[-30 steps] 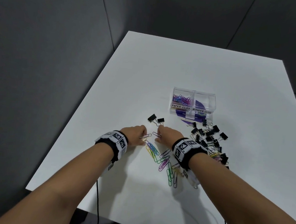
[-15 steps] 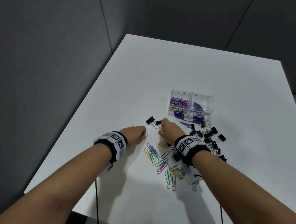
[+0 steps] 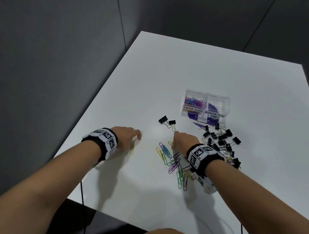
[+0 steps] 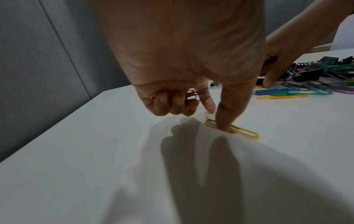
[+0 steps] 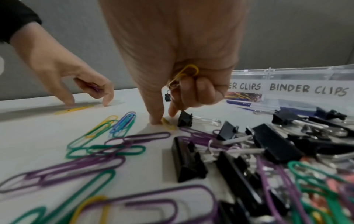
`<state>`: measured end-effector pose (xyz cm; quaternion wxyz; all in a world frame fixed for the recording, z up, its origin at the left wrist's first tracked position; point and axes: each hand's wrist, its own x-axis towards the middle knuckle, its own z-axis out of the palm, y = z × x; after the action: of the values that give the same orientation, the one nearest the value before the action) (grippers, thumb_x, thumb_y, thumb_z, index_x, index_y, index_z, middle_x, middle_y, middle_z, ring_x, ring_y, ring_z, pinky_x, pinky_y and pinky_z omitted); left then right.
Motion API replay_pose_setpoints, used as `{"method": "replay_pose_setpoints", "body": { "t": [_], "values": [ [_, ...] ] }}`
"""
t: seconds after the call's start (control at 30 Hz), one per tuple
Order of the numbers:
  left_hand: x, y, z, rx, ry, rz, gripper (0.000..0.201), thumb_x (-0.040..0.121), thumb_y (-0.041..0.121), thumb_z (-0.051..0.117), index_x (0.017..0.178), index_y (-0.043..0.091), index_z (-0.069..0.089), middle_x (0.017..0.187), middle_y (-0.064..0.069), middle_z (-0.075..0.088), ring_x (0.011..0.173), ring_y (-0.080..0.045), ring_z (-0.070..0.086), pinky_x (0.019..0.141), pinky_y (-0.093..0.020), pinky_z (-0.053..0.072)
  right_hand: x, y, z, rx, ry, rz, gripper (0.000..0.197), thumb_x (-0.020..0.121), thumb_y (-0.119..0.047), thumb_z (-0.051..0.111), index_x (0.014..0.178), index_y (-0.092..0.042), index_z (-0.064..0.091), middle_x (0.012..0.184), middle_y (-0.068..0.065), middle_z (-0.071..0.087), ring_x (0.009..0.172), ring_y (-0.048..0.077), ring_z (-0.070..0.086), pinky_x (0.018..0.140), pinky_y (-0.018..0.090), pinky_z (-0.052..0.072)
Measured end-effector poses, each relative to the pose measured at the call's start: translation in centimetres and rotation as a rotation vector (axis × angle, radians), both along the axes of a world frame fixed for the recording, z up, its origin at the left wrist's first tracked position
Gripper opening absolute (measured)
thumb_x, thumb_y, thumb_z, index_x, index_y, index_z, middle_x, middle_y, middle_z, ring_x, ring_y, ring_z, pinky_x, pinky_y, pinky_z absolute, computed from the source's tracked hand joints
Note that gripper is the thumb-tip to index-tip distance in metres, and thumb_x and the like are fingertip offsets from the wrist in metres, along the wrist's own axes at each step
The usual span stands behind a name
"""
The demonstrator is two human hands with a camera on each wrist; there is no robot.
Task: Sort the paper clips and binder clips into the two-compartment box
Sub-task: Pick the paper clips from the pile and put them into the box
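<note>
Item one: a yellow paper clip [image 4: 232, 129], thin coated wire bent in long rounded loops, is lying flat on the matte white table [image 3: 173, 71]; in the head view its long axis is running roughly toward and away from me. My left hand [image 3: 127, 137] is pressing it with the thumb tip, the index tip is touching the table beside it, and my other fingers are curling around a purple paper clip [image 4: 192, 95] tucked in the palm. Item two: a second yellow clip [image 5: 167, 123], same looped wire, is lying under the thumb tip of my right hand [image 3: 184, 141], angled away from me; that hand's curled fingers are also gripping a yellow clip in the fist [image 5: 184, 75], loops sticking upward. Item three: loose paper clips [image 3: 172, 160] in green, purple, blue and yellow are lying between my wrists, mostly overlapping. Item four: black binder clips [image 3: 221, 140], folded wedge bodies with shiny wire handles, are heaped to my right, two more [image 3: 167, 121] sitting apart ahead of my right hand. Item five: the clear plastic two-compartment box [image 3: 206, 107] is standing beyond them, labelled PAPER CLIPS left and BINDER CLIPS right, coloured clips showing in the left compartment.
</note>
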<state>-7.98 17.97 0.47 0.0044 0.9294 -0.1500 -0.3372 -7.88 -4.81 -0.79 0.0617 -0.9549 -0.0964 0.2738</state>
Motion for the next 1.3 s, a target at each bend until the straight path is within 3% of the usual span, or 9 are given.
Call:
{"method": "replay_pose_setpoints", "body": {
  "t": [0.07,0.2,0.33,0.47,0.6,0.8,1.07,1.17,1.3],
  "values": [
    [-0.6,0.0,-0.3,0.004,-0.012,-0.021,0.036,0.088,0.026,0.056,0.123,0.024,0.048,0.123,-0.004,0.052,0.110,-0.025,0.055,0.092,-0.033,0.041,-0.1,-0.1,-0.1,-0.008,-0.003,-0.013,0.026,0.094,-0.022,0.048,0.113,-0.004,0.052,0.116,0.013,0.061,0.106,0.031,0.059,0.085,0.035,0.046],
    [-1.1,-0.1,-0.6,-0.043,-0.038,-0.027,0.023,0.091,0.027,0.057,0.112,0.017,0.058,0.121,-0.005,0.050,0.109,-0.024,0.055,0.088,-0.031,0.041,-0.5,-0.3,0.0,0.016,0.007,0.002,0.021,0.094,-0.019,0.048,0.107,-0.004,0.054,0.113,0.014,0.061,0.103,0.031,0.060,0.082,0.035,0.046],
    [-1.1,-0.5,-0.6,-0.017,-0.059,-0.072,0.019,0.092,0.025,0.053,0.108,0.015,0.059,0.122,-0.004,0.050,0.109,-0.025,0.055,0.086,-0.032,0.043,-1.2,-0.3,0.3,0.091,-0.045,0.003,0.011,0.093,-0.019,0.044,0.088,-0.011,0.037,0.084,0.007,0.050,0.077,0.025,0.049,0.066,0.031,0.037],
    [-1.2,-1.2,-0.3,-0.053,-0.068,-0.048,0.005,0.096,0.022,0.044,0.093,0.020,0.046,0.114,-0.007,0.061,0.092,-0.025,0.052,0.079,-0.029,0.039,-1.5,-0.5,1.3,0.161,-0.051,-0.041,0.011,0.092,-0.016,0.043,0.098,-0.010,0.037,0.062,-0.003,0.039,0.071,0.025,0.047,0.060,0.030,0.034],
    [-0.9,-2.6,0.1,-0.090,-0.054,-0.024,0.023,0.097,0.018,0.037,0.113,0.015,0.054,0.105,-0.009,0.066,0.093,-0.027,0.056,0.083,-0.032,0.043,-1.8,-1.2,1.6,0.132,-0.003,0.017,0.024,0.096,-0.015,0.036,0.118,-0.010,0.042,0.089,0.011,0.061,0.075,0.024,0.049,0.067,0.031,0.036],
    [-0.7,-5.1,0.7,-0.173,-0.094,0.029,0.007,0.095,0.021,0.038,0.092,0.015,0.040,0.087,-0.008,0.052,0.078,-0.023,0.045,0.069,-0.029,0.032,-2.6,-2.3,1.6,0.070,0.006,0.132,0.023,0.098,-0.017,0.034,0.116,-0.012,0.048,0.112,0.009,0.061,0.091,0.028,0.060,0.073,0.033,0.043],
    [-0.3,-7.6,-0.4,-0.125,-0.074,-0.090,0.019,0.099,0.034,0.039,0.088,0.018,0.041,0.087,-0.004,0.053,0.079,-0.020,0.046,0.069,-0.028,0.035,-2.9,-2.6,-0.1,-0.020,-0.042,0.201,0.019,0.094,-0.019,0.048,0.110,-0.012,0.055,0.115,0.006,0.062,0.102,0.027,0.061,0.081,0.035,0.048],
    [-0.1,-8.2,-1.0,-0.104,-0.095,-0.154,0.020,0.099,0.030,0.037,0.088,0.015,0.044,0.101,-0.011,0.063,0.080,-0.023,0.050,0.069,-0.030,0.037,-2.8,-2.9,-0.4,0.000,-0.053,0.211,0.019,0.094,-0.019,0.046,0.108,-0.010,0.055,0.117,0.007,0.060,0.098,0.028,0.062,0.075,0.033,0.046],
    [0.3,-8.8,-1.9,-0.153,-0.144,-0.195,0.027,0.099,0.031,0.040,0.110,0.010,0.053,0.114,-0.007,0.055,0.097,-0.026,0.059,0.072,-0.031,0.041,-2.6,-4.1,-0.3,0.009,-0.072,0.226,0.020,0.096,-0.021,0.044,0.110,-0.008,0.051,0.115,0.009,0.056,0.089,0.030,0.063,0.064,0.031,0.038]
  ]
}}
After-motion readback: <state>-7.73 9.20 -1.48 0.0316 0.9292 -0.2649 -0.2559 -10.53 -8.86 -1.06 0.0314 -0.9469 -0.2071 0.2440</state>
